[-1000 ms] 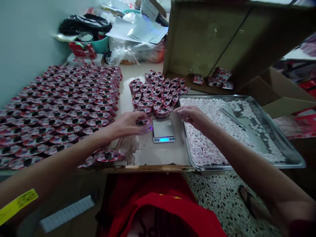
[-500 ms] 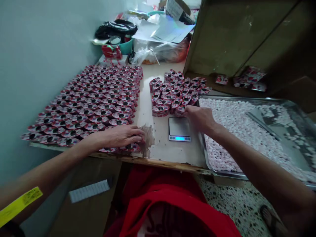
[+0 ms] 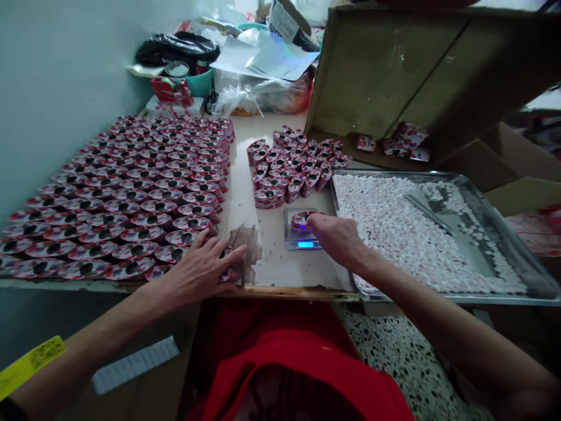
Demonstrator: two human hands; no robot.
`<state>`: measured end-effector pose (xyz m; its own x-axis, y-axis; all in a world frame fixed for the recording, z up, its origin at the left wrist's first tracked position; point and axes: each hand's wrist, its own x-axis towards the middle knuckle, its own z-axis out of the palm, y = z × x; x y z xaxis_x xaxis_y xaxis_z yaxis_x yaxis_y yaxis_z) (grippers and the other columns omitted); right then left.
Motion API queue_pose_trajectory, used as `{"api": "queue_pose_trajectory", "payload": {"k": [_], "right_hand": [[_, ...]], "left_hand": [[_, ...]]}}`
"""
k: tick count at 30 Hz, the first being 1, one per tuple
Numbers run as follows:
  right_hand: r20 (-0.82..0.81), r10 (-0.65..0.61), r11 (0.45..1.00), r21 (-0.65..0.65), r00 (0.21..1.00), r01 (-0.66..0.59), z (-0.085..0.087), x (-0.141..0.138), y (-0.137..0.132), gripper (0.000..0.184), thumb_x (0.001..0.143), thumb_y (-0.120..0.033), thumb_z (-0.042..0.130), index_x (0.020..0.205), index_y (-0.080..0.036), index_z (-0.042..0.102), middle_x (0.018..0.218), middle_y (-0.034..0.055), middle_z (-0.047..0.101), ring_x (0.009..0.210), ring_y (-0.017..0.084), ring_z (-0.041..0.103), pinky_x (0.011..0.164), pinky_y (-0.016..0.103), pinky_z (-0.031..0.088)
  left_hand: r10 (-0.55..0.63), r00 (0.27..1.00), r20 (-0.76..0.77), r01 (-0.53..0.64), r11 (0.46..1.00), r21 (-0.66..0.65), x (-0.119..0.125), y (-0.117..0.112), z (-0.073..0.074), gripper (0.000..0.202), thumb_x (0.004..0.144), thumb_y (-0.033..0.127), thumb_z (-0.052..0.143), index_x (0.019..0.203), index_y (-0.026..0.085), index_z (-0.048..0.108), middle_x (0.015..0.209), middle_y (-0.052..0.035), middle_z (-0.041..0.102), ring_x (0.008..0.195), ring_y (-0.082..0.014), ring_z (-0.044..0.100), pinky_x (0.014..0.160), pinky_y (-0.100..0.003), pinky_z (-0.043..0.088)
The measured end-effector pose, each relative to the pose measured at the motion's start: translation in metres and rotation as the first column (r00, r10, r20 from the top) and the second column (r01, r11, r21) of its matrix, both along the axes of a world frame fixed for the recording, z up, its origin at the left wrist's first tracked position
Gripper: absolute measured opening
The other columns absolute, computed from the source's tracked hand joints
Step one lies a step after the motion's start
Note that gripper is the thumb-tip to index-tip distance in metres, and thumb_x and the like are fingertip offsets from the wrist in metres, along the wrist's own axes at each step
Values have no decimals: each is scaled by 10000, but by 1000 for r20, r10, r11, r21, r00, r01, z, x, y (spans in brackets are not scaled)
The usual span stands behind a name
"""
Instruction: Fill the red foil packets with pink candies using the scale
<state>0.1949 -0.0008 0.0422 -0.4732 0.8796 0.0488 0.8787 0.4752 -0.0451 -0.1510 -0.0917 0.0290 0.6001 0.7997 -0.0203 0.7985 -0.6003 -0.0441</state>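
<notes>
My right hand (image 3: 337,238) pinches a small red-and-white oval tin (image 3: 301,221) at the plate of a digital scale (image 3: 291,242) with a lit blue display. Whether the tin rests fully on the plate I cannot tell. My left hand (image 3: 197,264) lies with spread fingers over the front right corner of a large block of matching oval tins (image 3: 123,196), standing in close rows with a dark round hole in each top. Some tins are hidden under that hand. Behind the scale stands a smaller loose cluster of the same tins (image 3: 289,166).
Right of the scale lies a metal tray (image 3: 394,173) of small white pieces (image 3: 372,234), with a flat metal scraper (image 3: 429,213) in it. An open cardboard box (image 3: 359,76) rises behind it. Bags, papers and a teal basin (image 3: 199,83) fill the back. The table's front edge is worn.
My right hand has brought a tin from the cluster's front to the scale. My left hand's fingers have spread over the block's corner. The view has shifted to the right.
</notes>
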Motion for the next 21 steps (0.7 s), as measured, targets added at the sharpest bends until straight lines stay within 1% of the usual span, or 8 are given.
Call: {"api": "queue_pose_trajectory", "payload": {"k": [3,5,7,9,10,12,15,21], "right_hand": [[-284,-64,995,-93,957,39,4,10,3,139,1004,-272,645,1060,-211,756,881,63,764,716,196,637,593,304,289],[-602,-201,970,-232,772,72,13,32,10,117,953,-309,720,1018,-219,756,777,22,697,668,163,587,591,278,355],[-822,-444,889,-454,357,63,22,65,19,81,932,-279,727,898,-208,711,676,-18,583,599,122,520,546,234,397],[-731,-670,738,-675,-128,-8,27,101,29,142,905,-148,690,794,-199,617,665,-36,514,571,92,504,515,180,452],[-626,-715,665,-746,-313,-27,27,117,33,185,881,-65,657,779,-199,581,699,-31,525,587,83,534,533,162,503],[-450,-710,555,-831,-542,-37,25,135,35,261,832,62,571,817,-199,572,821,6,587,674,84,624,619,154,600],[-307,-708,461,-883,-636,-87,20,129,28,408,797,135,481,1017,-177,623,1019,76,643,819,110,710,695,166,660],[-128,-823,355,-877,-554,-325,31,91,21,418,840,129,455,1130,-135,599,937,46,615,587,42,618,512,80,571]], "left_hand": [[37,999,37,-37,999,-4,0,-6,-4,713,911,526,774,1546,282,561,1260,-161,684,1165,-363,635,1218,-617,288],[59,997,55,-58,998,-6,-2,-10,-8,855,863,605,800,1598,288,500,1359,-185,664,1238,-395,623,1243,-656,233],[61,996,67,-60,998,-11,-4,-12,-10,997,791,701,818,1627,295,457,1478,-210,610,1328,-435,583,1252,-689,195],[56,995,79,-54,998,-26,-7,-9,-8,1063,755,759,808,1640,305,431,1559,-215,555,1390,-458,543,1247,-705,199],[56,995,86,-53,998,-41,-6,-5,-4,1059,765,767,794,1644,309,420,1580,-209,540,1407,-459,533,1240,-699,226],[54,994,96,-46,995,-85,0,9,7,964,840,734,745,1643,313,415,1595,-189,533,1416,-436,536,1220,-659,303],[40,992,118,-28,994,-108,23,39,31,757,952,625,672,1596,277,480,1562,-176,567,1389,-408,564,1200,-621,356],[-46,923,381,81,994,-76,78,88,61,534,991,510,674,1458,260,602,1409,-118,678,1299,-314,636,1158,-499,448]]}}
